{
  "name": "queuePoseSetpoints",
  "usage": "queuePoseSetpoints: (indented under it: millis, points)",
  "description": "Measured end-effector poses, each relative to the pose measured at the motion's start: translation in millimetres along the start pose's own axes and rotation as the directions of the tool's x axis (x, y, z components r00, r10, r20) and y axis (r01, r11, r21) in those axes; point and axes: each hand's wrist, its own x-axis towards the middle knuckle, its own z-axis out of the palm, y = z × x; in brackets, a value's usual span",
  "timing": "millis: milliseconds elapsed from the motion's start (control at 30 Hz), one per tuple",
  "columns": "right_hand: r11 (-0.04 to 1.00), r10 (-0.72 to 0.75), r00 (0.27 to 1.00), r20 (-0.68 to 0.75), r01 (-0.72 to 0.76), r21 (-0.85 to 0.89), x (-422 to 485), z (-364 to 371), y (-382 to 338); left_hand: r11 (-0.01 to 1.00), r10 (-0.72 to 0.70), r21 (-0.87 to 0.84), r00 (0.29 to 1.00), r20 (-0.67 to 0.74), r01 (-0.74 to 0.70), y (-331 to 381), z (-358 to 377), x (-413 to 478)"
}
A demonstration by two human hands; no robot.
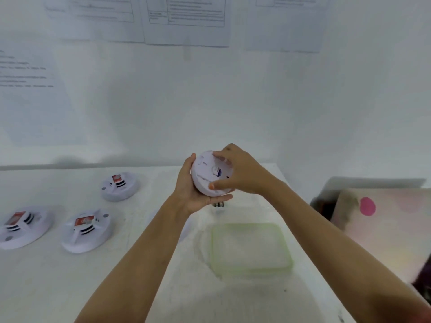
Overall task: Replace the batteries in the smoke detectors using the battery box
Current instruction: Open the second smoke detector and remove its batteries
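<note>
A round white smoke detector (pixel 207 173) is held up above the table with its back side facing me. My left hand (pixel 191 190) cups it from below and the left, fingers curled round its rim. My right hand (pixel 240 170) grips its right side, thumb at the lower edge and fingers over the top. Just under the hands a dark battery (pixel 218 204) lies on the table. A clear plastic battery box with a green rim (pixel 250 249) sits in front of it; its contents are not visible.
Three more white smoke detectors (pixel 120 186) (pixel 86 229) (pixel 22 226) lie on the left of the white table (pixel 58 276). A pinkish board with a pink dot (pixel 382 227) stands at the right. Printed sheets (pixel 186 19) hang on the wall behind.
</note>
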Motion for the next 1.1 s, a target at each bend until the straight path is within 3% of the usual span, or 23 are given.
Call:
queuePoseSetpoints:
  millis: [267, 733, 1000, 1100]
  points:
    - [0.992, -0.055, 0.998, 0.024, 0.057, -0.111, 11, 5, 9, 0.998, -0.058, -0.021, 0.995, -0.087, 0.056, -2, -4, 3]
    - [0.992, -0.127, 0.990, 0.060, 0.126, 0.030, 23, 23, 11, 0.972, -0.227, 0.031, 0.967, -0.113, 0.232, 11, -22, 0]
    - [0.980, -0.028, 0.999, -0.044, 0.036, 0.194, 29, 29, 15, 0.983, -0.181, 0.007, 0.981, 0.065, 0.181, 20, -35, -7]
    - [0.973, -0.006, 0.998, -0.060, 0.020, 0.230, 30, 34, 16, 0.989, -0.150, 0.017, 0.986, 0.071, 0.150, 19, -37, -11]
